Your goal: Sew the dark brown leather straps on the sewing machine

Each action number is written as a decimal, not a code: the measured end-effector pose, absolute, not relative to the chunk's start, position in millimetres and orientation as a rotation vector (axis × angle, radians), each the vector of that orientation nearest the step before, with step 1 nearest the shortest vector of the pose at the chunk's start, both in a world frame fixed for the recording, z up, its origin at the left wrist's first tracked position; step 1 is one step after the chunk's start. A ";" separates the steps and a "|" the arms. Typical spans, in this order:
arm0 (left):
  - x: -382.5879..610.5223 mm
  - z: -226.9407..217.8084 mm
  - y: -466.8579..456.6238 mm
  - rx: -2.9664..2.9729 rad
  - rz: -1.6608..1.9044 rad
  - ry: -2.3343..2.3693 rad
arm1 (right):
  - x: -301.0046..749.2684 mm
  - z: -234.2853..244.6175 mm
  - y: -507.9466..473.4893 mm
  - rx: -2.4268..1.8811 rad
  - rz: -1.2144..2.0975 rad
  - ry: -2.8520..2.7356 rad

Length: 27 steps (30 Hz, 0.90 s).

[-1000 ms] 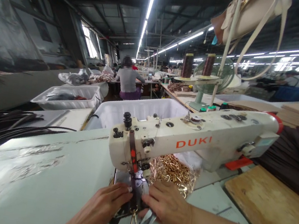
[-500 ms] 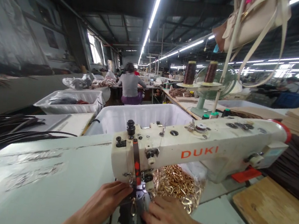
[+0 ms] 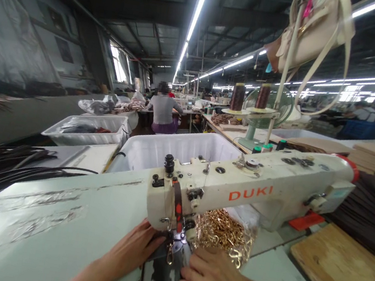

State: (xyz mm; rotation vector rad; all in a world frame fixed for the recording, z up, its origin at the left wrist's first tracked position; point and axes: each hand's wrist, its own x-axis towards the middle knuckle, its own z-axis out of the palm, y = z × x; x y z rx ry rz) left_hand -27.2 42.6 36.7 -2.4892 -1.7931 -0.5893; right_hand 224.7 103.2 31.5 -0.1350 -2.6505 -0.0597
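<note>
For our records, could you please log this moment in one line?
Left hand: left of clasp; right hand: right of clasp; clasp: at sewing machine

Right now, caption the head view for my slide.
Left hand and right hand flank a gold clasp at a DUKI sewing machine, near piled gold hardware.

Left of the sewing machine (image 3: 212,184), a hand could pass sideways over the pale tabletop (image 3: 104,203). Between the left hand (image 3: 139,241) and the right hand (image 3: 213,273), a gold clasp (image 3: 170,255) takes up part of the gap, and the machine's head (image 3: 160,204) stands just ahead. Its long arm (image 3: 290,179) bars the way forward on the right; beneath it, a bag of hooks (image 3: 225,230) blocks much of the opening.
</note>
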 end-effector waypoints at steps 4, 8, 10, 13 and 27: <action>-21.8 57.0 51.0 -2.644 -0.382 -1.601 | 223.9 28.4 103.1 -0.134 -0.058 -2.670; -12.8 60.7 44.3 -2.566 -0.193 -1.583 | 224.4 30.7 100.2 -0.129 -0.120 -2.724; -11.9 57.8 28.8 -2.495 -0.125 -1.630 | 227.0 35.6 95.9 -0.143 -0.134 -2.746; -13.1 58.6 -7.4 -2.403 -0.113 -1.745 | 235.1 46.5 84.7 -0.275 -0.014 -2.694; 49.8 76.9 -123.4 -1.904 -2.480 -2.690 | 217.7 63.4 -4.1 -0.449 0.544 -2.366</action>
